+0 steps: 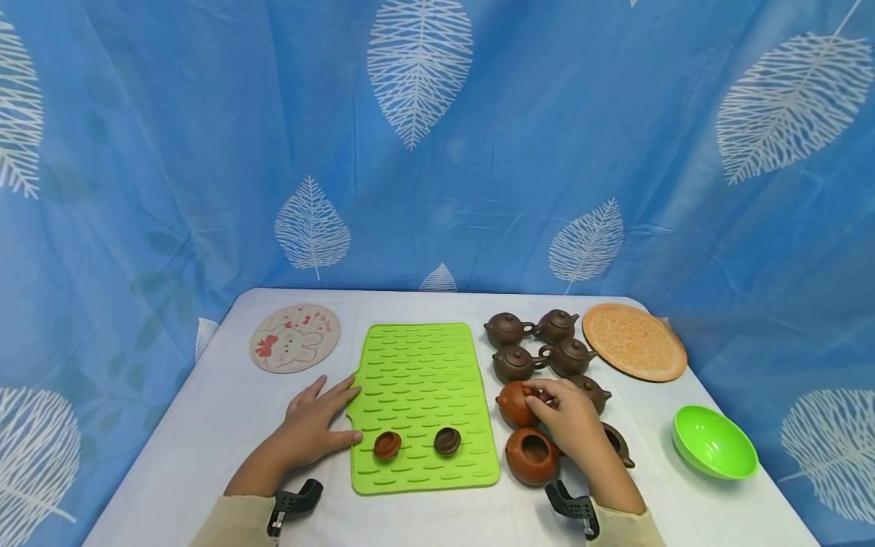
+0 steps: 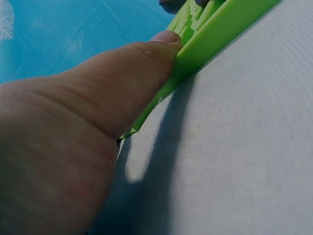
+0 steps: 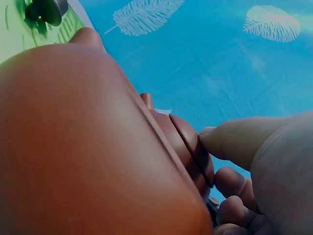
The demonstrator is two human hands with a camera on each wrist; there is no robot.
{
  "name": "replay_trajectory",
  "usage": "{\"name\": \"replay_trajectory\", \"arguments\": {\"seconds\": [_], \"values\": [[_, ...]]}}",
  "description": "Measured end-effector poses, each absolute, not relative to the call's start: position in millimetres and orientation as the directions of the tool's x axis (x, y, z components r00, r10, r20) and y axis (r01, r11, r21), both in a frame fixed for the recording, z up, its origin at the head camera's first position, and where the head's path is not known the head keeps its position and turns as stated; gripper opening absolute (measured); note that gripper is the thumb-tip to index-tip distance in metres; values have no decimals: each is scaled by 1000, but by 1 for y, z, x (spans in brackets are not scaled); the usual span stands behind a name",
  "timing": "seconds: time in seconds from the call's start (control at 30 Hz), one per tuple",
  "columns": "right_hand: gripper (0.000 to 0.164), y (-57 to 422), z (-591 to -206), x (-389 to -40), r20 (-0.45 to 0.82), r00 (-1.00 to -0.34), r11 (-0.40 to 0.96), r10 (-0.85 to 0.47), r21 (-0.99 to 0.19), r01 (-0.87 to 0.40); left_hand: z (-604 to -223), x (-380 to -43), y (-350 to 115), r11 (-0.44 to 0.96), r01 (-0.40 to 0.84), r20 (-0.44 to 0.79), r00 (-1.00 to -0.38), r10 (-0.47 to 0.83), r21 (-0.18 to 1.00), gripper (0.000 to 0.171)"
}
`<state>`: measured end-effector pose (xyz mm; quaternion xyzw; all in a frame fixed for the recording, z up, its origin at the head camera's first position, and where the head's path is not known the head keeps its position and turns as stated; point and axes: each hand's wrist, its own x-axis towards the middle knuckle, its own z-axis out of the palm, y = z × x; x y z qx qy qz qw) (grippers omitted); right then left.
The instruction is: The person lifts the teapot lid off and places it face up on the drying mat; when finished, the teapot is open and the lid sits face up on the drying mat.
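Observation:
My left hand lies with fingers spread at the left edge of the green mat, thumb and fingertips on its rim. On the mat sit a reddish-brown lid and a dark brown lid. To the right, my right hand reaches over a reddish-brown teapot and pinches the knob of its lid; the lid sits on the pot. Nearer me stands a lidless reddish-brown teapot, its opening showing. A lidless dark teapot is partly hidden behind my right forearm.
Several lidded dark brown teapots stand grouped behind the reddish ones. A round tan mat lies at the back right, and a green bowl stands at the right edge. A round bunny-patterned mat is at the back left.

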<state>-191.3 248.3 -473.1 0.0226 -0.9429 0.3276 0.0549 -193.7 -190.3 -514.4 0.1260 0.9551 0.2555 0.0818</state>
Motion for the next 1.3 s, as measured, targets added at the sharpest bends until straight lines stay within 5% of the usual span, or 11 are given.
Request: {"name": "replay_trajectory", "arguments": {"seconds": [0.43, 0.63, 0.77, 1.3], "values": [[22, 248, -470, -191, 49, -993, 702, 111, -710, 43, -516, -193, -191, 835, 199, -97, -953, 286, 513, 91], [26, 251, -470, -194, -111, -988, 313, 108, -940, 140, -517, -193, -191, 838, 192, -97, -955, 279, 511, 91], [29, 255, -471, -195, -143, -986, 110, 80, -982, 152, -517, -192, -192, 841, 191, -100, -956, 277, 507, 92], [28, 251, -467, -194, -100, -992, -10, 83, -995, 100, -515, -195, -191, 843, 185, -103, -957, 272, 506, 92]]}}
